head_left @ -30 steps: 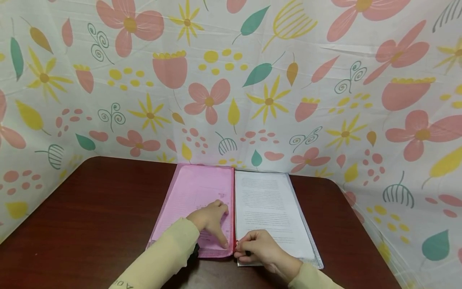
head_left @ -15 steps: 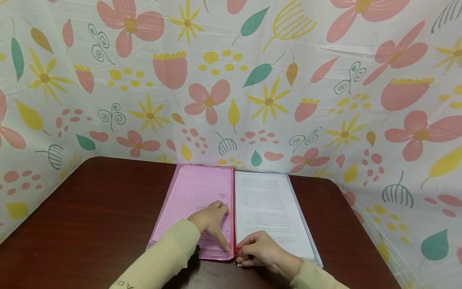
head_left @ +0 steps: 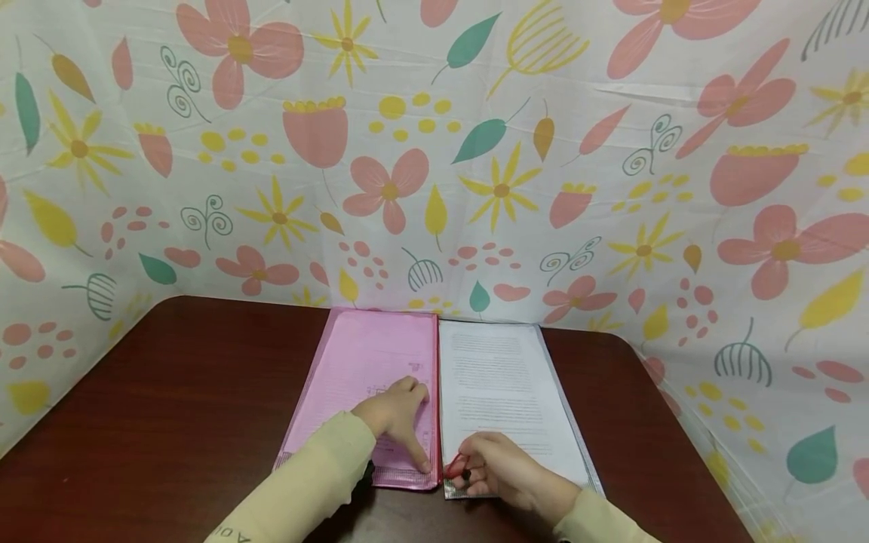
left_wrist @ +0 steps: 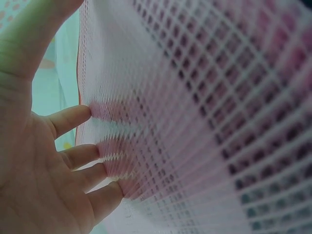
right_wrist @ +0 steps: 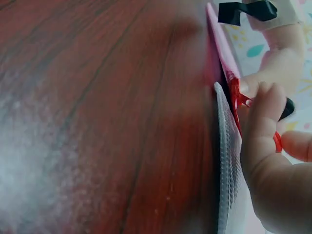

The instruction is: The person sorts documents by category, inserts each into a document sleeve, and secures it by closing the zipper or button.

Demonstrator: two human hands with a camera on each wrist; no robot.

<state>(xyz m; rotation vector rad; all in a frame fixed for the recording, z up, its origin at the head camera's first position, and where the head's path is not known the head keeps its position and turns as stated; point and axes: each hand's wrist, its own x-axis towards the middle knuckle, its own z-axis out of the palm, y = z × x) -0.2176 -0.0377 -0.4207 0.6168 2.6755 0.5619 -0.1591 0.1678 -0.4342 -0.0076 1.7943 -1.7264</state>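
Observation:
A pink mesh zip pouch (head_left: 373, 339) with printed paper inside lies flat on the table. My left hand (head_left: 400, 415) rests on its near right part, thumb and fingers spread; in the left wrist view the fingertips (left_wrist: 111, 197) touch the mesh. At the pouch's near right corner, my right hand (head_left: 509, 471) pinches the red zipper pull (head_left: 457, 465), a cord loop with a black end. The right wrist view shows the red zipper end (right_wrist: 236, 92) at the corner and the black tip (right_wrist: 287, 108) behind a finger. Part of the pull is hidden by the fingers.
A whitish-grey mesh pouch (head_left: 495, 377) with a printed sheet lies alongside, under my right hand. Both lie on a dark red-brown wooden table (head_left: 170, 407). A flower-patterned cloth (head_left: 434, 151) hangs behind the table and along its sides.
My right hand has turned slightly at the corner, and the red cord and black end now show more. The left hand keeps its place on the pink pouch.

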